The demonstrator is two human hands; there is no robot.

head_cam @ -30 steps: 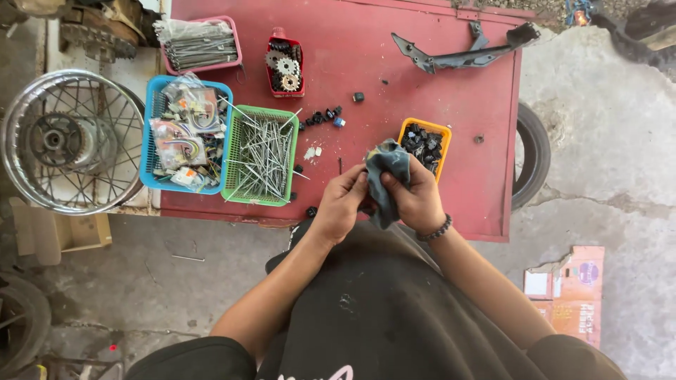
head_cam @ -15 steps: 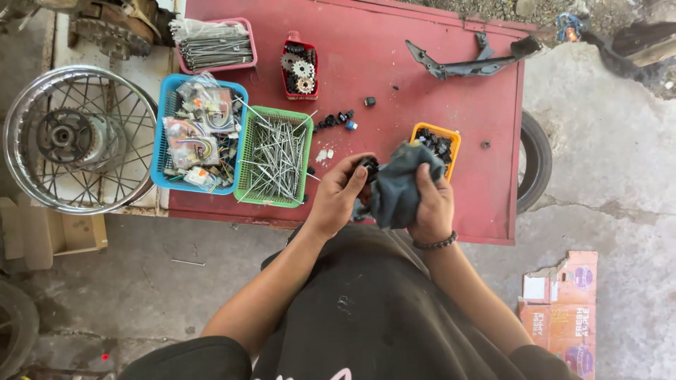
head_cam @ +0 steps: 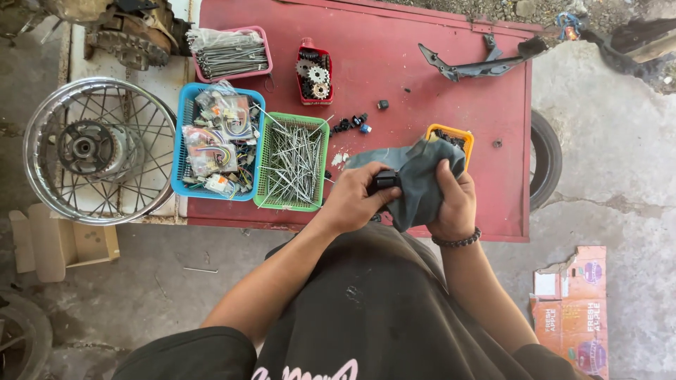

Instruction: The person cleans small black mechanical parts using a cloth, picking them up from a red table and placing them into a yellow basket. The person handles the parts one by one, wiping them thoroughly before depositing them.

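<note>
Black part (head_cam: pixel 385 181) sits pinched in left hand (head_cam: pixel 355 199).

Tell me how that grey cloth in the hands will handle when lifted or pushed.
The grey cloth is probably floppy: it bunches under the right hand and drapes unevenly over the red table. It looks light, since loose folds hold themselves up. It should not roll; pushed, it would likely crumple rather than slide whole.

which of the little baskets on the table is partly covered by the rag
The orange basket, right of the green one: the grey rag in the right hand drapes over it. The blue, green, pink and red baskets lie uncovered.
</note>
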